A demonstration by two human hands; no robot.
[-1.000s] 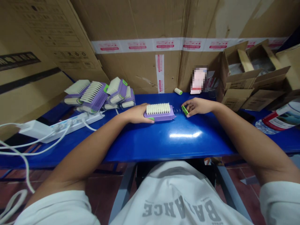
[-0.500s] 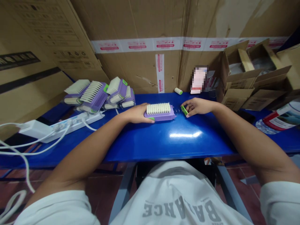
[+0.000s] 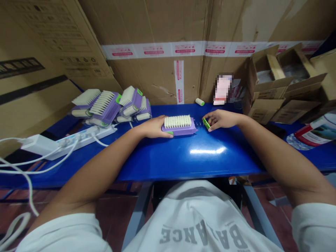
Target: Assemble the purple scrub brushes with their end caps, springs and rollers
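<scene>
My left hand (image 3: 155, 126) is closed around the left end of a purple brush (image 3: 181, 130) with cream bristles facing up. Its right end, turned toward my right hand, has small prongs and lacks a green cap. Between the fingers of my right hand (image 3: 219, 119) is a green end cap (image 3: 206, 123), held tilted a short way from the brush. Small shiny bits, too fine to make out, show in the gap between brush and cap.
Several purple brushes (image 3: 106, 105) are piled at the back left, behind a white power strip (image 3: 84, 138) with cables. A cream roller (image 3: 200, 102) lies at the back. Open cardboard boxes (image 3: 273, 87) and a plastic bottle (image 3: 312, 133) stand on the right of the blue table (image 3: 168, 157).
</scene>
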